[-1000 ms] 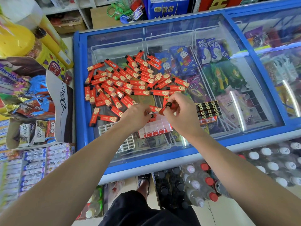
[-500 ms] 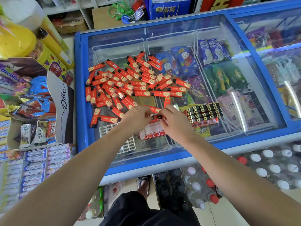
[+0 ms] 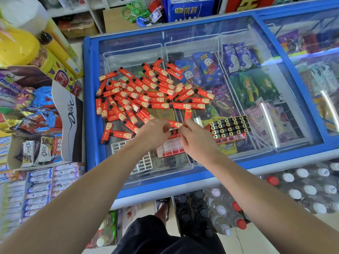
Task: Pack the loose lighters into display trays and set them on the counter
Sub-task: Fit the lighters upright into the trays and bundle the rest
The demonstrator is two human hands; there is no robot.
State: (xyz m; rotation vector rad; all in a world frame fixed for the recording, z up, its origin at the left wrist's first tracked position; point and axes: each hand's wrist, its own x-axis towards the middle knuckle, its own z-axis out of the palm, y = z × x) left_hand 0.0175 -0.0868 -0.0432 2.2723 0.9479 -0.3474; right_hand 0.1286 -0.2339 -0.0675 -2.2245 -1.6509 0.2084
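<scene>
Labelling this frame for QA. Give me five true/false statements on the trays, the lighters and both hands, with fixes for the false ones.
1. The loose lighters lie scattered on the freezer lid. True.
2. The filled tray sits to the left of both hands. False: it sits to the right of the right hand.
3. The left hand and right hand meet over the red tray. True.
4. The red tray is full. False: most of its visible cells are empty.
5. The white tray holds lighters. False: its visible cells are empty.
</scene>
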